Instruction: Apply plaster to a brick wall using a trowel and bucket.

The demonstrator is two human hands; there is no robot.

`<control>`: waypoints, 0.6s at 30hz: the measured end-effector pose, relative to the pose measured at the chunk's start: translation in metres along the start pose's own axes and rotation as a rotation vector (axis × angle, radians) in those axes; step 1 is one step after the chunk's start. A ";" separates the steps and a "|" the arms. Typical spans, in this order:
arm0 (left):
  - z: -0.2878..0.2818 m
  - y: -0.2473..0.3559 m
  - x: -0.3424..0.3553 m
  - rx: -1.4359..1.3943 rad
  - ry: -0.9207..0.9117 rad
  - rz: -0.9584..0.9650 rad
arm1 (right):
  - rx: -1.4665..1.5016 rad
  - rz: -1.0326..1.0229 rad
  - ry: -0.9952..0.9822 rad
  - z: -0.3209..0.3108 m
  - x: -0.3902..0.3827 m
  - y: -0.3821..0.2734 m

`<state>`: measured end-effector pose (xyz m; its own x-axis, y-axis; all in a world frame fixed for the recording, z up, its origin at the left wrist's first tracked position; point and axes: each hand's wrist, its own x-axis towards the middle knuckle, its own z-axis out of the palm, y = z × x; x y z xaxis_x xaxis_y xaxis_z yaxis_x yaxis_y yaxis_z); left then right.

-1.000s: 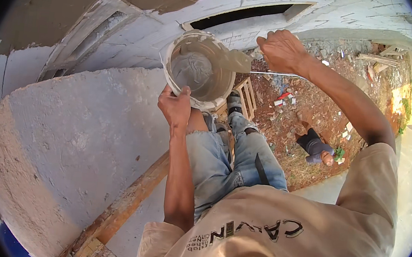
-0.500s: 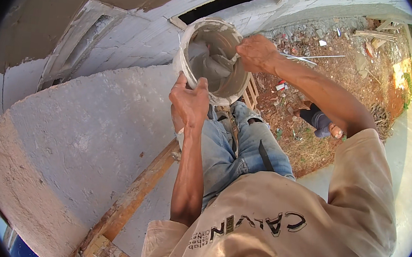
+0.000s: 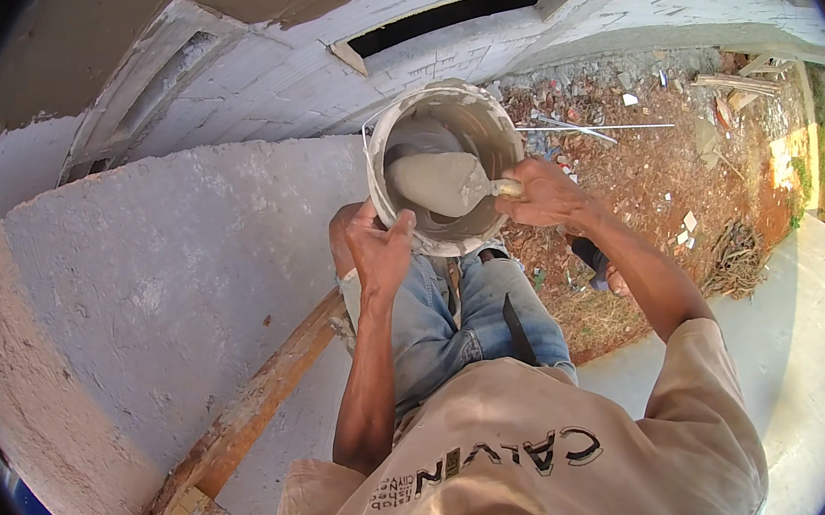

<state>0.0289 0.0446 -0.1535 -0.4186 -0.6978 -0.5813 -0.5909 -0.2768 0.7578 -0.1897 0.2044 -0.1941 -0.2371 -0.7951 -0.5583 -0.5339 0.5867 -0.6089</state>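
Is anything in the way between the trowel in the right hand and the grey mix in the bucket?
Nothing visible. The right hand holds the trowel within the open mouth of the bucket, over or against the grey mix. The left hand grips the near left rim, not across the trowel.

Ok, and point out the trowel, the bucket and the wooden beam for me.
Trowel (image 3: 438, 182): head view, on the middle of its blade.
Bucket (image 3: 479, 126): head view, on its inner wall.
Wooden beam (image 3: 267, 393): head view, midway along its visible length.
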 end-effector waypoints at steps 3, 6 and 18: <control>-0.008 -0.026 0.005 -0.244 0.002 0.160 | -0.049 0.002 0.059 -0.018 -0.022 0.000; -0.013 -0.045 0.008 -0.293 0.038 0.171 | -0.088 0.054 0.123 -0.012 -0.033 0.030; -0.023 -0.023 0.003 -0.608 0.182 0.079 | 0.042 0.157 0.413 0.014 -0.036 0.050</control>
<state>0.0565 0.0335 -0.1660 -0.2892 -0.8180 -0.4973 -0.0439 -0.5076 0.8605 -0.1960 0.2645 -0.2125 -0.6218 -0.6853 -0.3791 -0.4340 0.7044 -0.5616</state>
